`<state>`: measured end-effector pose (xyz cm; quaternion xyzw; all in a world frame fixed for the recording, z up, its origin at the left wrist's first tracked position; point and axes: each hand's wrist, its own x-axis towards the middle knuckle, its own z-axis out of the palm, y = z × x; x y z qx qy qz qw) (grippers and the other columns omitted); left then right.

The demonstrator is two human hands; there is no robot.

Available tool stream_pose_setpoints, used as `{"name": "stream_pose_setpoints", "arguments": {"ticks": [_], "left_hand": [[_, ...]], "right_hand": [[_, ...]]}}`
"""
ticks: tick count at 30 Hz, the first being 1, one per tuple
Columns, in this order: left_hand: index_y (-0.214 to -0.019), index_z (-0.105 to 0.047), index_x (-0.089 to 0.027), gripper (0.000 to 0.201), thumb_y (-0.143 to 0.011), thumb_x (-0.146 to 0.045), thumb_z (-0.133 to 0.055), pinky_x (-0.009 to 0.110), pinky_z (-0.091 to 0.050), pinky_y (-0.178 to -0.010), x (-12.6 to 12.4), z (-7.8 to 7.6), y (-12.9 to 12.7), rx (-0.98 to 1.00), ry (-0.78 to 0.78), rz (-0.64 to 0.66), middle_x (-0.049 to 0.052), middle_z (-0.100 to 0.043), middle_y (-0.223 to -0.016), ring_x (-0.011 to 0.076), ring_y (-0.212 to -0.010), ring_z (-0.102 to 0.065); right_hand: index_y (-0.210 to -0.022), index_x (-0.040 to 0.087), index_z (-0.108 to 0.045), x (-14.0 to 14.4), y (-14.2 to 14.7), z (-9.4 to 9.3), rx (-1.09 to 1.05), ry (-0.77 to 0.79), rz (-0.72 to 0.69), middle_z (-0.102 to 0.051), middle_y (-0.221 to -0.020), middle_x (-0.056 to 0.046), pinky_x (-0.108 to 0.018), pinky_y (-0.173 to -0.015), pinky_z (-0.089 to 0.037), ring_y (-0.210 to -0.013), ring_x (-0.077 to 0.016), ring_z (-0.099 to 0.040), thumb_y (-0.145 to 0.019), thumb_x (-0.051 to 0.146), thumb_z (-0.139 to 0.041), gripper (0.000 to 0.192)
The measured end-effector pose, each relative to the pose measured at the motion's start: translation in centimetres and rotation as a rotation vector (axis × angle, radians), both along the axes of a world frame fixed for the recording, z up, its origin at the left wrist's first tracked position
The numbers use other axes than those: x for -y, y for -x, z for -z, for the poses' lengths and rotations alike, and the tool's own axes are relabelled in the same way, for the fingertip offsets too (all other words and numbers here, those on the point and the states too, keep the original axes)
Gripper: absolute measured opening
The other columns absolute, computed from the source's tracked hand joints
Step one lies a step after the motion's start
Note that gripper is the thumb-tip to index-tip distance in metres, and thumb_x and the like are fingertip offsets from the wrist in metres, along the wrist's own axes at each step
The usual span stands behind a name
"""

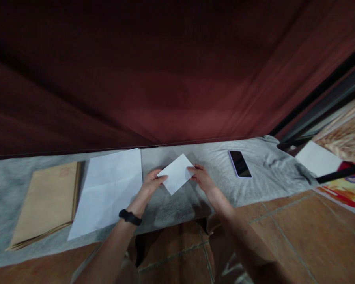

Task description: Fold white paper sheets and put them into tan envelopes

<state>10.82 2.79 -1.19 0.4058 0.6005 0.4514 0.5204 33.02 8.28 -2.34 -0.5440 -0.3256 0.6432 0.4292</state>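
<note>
Between my two hands is a small white rectangle of paper (176, 174), turned at a slant just above the grey cloth. My left hand (152, 181) is closed on its left corner, thumb on top. At its right corner my right hand (201, 176) grips it, also with the thumb on top and the fingers partly hidden beneath. Whether the paper is folded I cannot tell. Left of my left hand lies a large white sheet (109, 189) with faint crease lines. A phone (240, 164) with a dark screen and a light purple edge rests to the right.
A stack of brown envelopes or paper (49, 201) lies at the far left on the grey cloth (266, 173). Behind it hangs a dark red curtain (177, 79). A black metal frame (325, 90) stands at the right, above tiled floor (307, 225).
</note>
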Motion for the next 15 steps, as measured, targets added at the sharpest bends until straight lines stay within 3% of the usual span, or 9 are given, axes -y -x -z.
{"name": "stream_pose_setpoints", "arguments": {"ticks": [3,6,12,15], "left_hand": [[-0.096,-0.068,-0.017,0.046,-0.060,-0.042,-0.082,0.022,-0.038,-0.053,-0.3,0.3,0.1,0.017,-0.085,-0.179,-0.005,-0.061,-0.064,0.0124,-0.057,-0.055],[-0.116,-0.065,-0.017,0.056,-0.066,-0.036,-0.079,0.023,-0.041,-0.057,-0.6,1.1,0.1,-0.026,-0.133,-0.270,-0.007,-0.057,-0.065,0.0123,-0.059,-0.055],[-0.144,-0.052,-0.015,0.068,-0.077,-0.022,-0.063,0.027,-0.044,-0.062,-1.3,2.9,0.0,-0.305,-0.172,-0.149,-0.008,-0.047,-0.063,0.0136,-0.058,-0.049],[-0.147,-0.051,-0.017,0.068,-0.079,-0.016,-0.058,0.029,-0.045,-0.067,-1.5,3.1,-0.1,-0.480,-0.219,-0.113,-0.006,-0.047,-0.065,0.0146,-0.061,-0.048]], "right_hand": [[-0.080,0.020,-0.068,0.3,-0.4,-0.2,0.114,-0.049,-0.145,-0.073,-0.075,0.000,-0.024,-0.053,-0.056,-0.071,-0.0183,-0.070,-0.071,0.026,-0.072,0.011],[-0.076,0.020,-0.070,0.6,-0.5,0.0,0.209,-0.105,-0.290,-0.071,-0.071,0.001,-0.024,-0.049,-0.054,-0.065,-0.0173,-0.067,-0.073,0.023,-0.072,0.005],[-0.076,0.020,-0.069,0.8,-0.8,0.7,0.593,-0.132,-0.410,-0.069,-0.066,0.000,-0.027,-0.051,-0.052,-0.051,-0.0154,-0.062,-0.087,0.024,-0.063,0.013],[-0.087,0.019,-0.072,1.0,-1.2,0.6,0.917,-0.284,-0.409,-0.074,-0.078,-0.005,-0.030,-0.067,-0.056,-0.069,-0.0201,-0.070,-0.094,0.028,-0.059,0.017]]}}
